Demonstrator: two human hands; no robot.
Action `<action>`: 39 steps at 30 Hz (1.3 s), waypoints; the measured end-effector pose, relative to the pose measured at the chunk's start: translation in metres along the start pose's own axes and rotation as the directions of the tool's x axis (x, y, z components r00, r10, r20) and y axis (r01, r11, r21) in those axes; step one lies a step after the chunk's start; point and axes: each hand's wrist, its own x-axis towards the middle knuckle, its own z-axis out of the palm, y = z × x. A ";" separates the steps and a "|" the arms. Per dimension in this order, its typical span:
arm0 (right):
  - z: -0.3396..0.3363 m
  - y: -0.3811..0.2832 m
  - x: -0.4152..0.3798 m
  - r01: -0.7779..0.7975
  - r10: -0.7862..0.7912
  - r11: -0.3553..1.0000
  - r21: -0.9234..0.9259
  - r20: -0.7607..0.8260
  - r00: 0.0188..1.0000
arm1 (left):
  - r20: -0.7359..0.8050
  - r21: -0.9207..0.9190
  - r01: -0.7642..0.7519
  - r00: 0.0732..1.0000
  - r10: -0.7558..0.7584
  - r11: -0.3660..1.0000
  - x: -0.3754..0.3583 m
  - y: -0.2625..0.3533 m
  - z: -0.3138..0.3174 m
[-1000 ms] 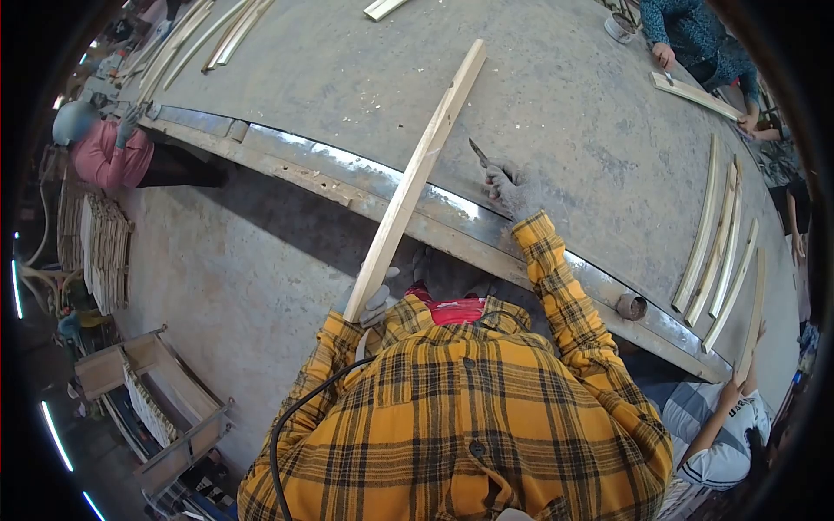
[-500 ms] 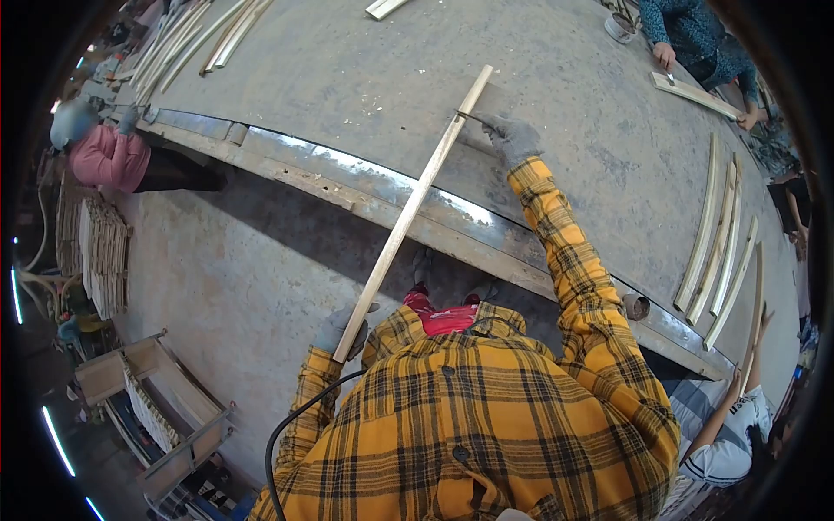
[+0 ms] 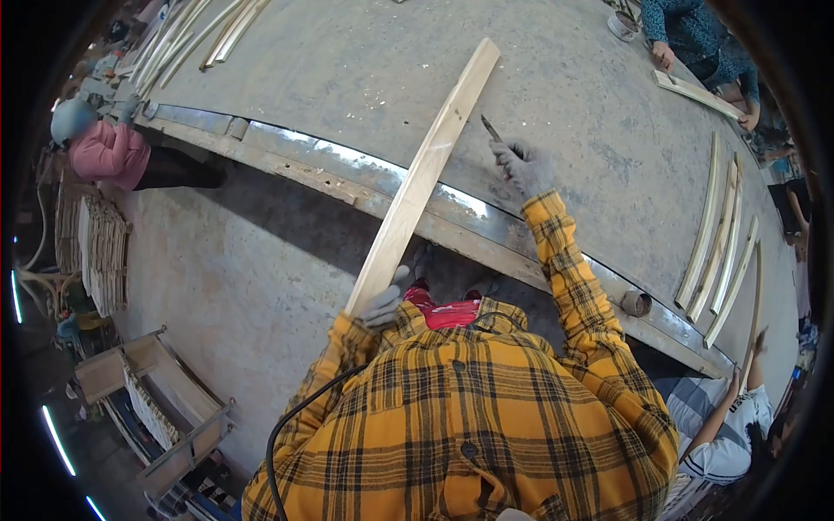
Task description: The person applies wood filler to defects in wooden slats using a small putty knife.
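A long pale wooden board [image 3: 421, 178] slants across the table's metal-covered edge, its broad face showing and its far end over the grey tabletop. Gloved in grey, my left hand [image 3: 383, 304] grips the near end of that board, fingers at its right side. To the right of the board, above the tabletop, my gloved right hand [image 3: 523, 167] is closed on a small knife [image 3: 492, 128], whose blade points up and left. The knife and the board are apart.
Wooden strips [image 3: 721, 234] lie at the right, more strips [image 3: 182, 39] at the upper left. A small can [image 3: 637, 303] sits by the metal edge [image 3: 347, 161]. Co-workers stand at left, upper right and lower right. A wooden frame [image 3: 156, 391] is at lower left.
The board has turned from its narrow side to its broad face. My right hand, with the knife, has moved away from it, slightly right and down. My left hand has shifted right.
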 end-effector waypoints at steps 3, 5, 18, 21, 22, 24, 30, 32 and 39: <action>-0.001 0.032 -0.003 -0.216 0.193 0.959 0.182 0.134 0.972 | 0.292 -0.322 0.160 0.954 -0.063 0.933 0.042 -0.007 -0.009; 0.002 0.038 -0.019 -0.228 0.189 0.950 0.213 0.188 0.964 | 0.358 -0.381 0.236 0.929 -0.093 0.894 0.064 -0.011 -0.010; -0.016 0.043 -0.058 -0.295 0.249 0.851 0.434 0.161 0.955 | -0.671 0.212 0.303 0.736 -0.087 0.929 0.093 -0.035 0.003; -0.098 0.035 -0.082 -0.250 0.220 0.817 0.520 0.121 0.968 | -0.487 0.218 0.341 0.850 -0.201 0.914 0.086 -0.014 -0.008; -0.122 0.010 -0.110 -0.177 0.172 0.856 0.485 0.055 0.984 | -0.534 0.236 0.347 0.827 -0.177 0.907 0.089 -0.012 -0.009; -0.175 0.008 -0.150 -0.182 0.187 0.883 0.432 0.033 0.982 | -0.606 0.274 0.317 0.790 -0.093 0.908 0.094 -0.008 -0.008; -0.252 0.026 -0.246 0.005 0.101 0.890 0.456 -0.208 0.973 | -0.635 0.300 0.353 0.767 -0.091 0.886 0.113 0.012 -0.007; -0.286 0.051 -0.247 0.080 0.118 0.811 0.579 -0.296 0.948 | -0.681 0.338 0.391 0.729 -0.064 0.856 0.117 0.011 -0.001; -0.415 0.087 -0.173 0.121 0.194 0.868 0.482 -0.553 0.810 | -0.689 0.441 0.371 0.723 0.044 0.817 0.121 -0.002 0.011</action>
